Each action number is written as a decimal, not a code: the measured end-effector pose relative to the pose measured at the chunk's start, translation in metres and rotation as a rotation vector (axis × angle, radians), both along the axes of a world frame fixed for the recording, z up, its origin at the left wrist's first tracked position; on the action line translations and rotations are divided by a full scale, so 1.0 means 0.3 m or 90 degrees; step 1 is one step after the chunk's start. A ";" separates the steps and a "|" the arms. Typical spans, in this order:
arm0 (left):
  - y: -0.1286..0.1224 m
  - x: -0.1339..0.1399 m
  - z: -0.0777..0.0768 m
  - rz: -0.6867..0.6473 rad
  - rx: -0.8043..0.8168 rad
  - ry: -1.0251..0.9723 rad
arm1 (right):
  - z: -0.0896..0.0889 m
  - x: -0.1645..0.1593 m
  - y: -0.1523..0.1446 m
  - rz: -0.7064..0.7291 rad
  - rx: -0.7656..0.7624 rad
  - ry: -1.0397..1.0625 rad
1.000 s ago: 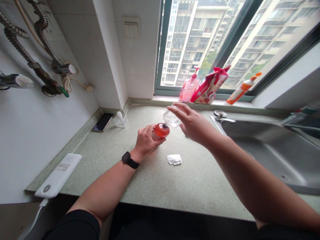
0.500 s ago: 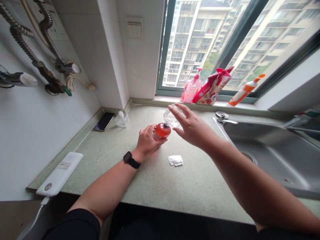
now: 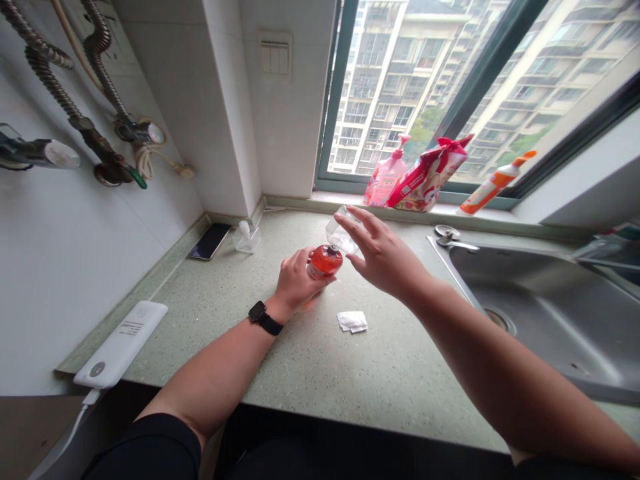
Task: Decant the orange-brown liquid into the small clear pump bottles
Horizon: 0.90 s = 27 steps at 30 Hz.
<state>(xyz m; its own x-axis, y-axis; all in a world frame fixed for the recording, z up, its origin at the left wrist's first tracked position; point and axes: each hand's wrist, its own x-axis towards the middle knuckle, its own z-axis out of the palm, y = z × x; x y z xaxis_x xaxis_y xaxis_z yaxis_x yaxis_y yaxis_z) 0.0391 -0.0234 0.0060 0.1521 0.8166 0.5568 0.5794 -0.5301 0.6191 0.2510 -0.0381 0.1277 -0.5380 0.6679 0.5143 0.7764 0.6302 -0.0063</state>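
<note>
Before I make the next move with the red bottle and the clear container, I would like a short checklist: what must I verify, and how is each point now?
1. Left hand has a firm-looking grip on the red bottle: ok, fingers wrapped round it.
2. Right hand holds the clear container: ok.
3. Bottle neck lined up with the container's opening: cannot tell; they are close, but the opening is not clear to see.
4. White tissue nearby: ok, on the counter in front of the bottle.
5. Phone away from the bottle: ok, by the left wall.
6. Counter dry under the bottle: cannot tell; the hand hides it.
</note>
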 end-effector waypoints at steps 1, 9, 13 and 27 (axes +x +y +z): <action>0.001 0.000 0.000 -0.003 -0.005 -0.009 | -0.001 -0.001 0.001 0.003 0.002 0.001; 0.003 0.006 -0.004 -0.021 -0.033 -0.088 | 0.003 -0.013 0.005 0.012 0.015 -0.002; 0.003 0.011 -0.006 -0.028 -0.042 -0.107 | 0.008 -0.024 0.002 0.013 0.018 -0.008; -0.012 0.015 0.017 -0.029 -0.071 -0.136 | 0.017 -0.051 -0.008 0.016 0.036 -0.030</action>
